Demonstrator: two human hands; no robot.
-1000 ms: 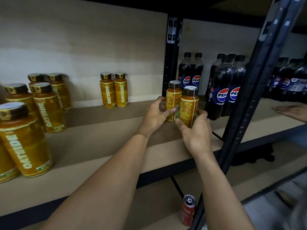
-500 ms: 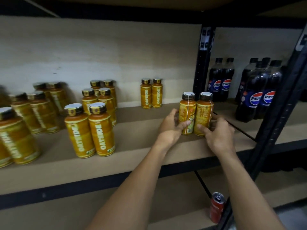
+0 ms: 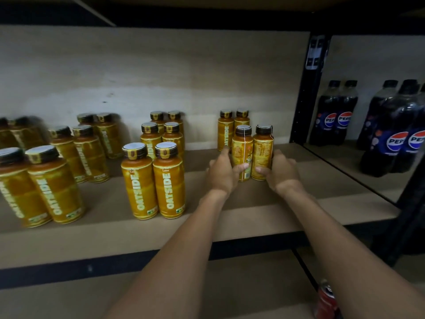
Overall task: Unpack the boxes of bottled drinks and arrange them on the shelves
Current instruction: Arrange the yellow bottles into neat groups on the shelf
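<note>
left hand (image 3: 222, 173) and right hand (image 3: 281, 173) clamp low round two oatside bottles (image 3: 262, 155) standing upright, touching, mid-depth on the shelf (image 3: 253, 217); probably full, rigid, slick-sleeved and topple-prone, so hold the lower body.

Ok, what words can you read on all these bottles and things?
"OATSIDE": down the labels of the yellow bottles.
"PEP", the rest curving away: logos on the dark bottles.
Too small to read: print on the pair of bottles gripped by the left hand and right hand.
Blurred: sticker on the black post.
Nothing readable: red can.
</note>
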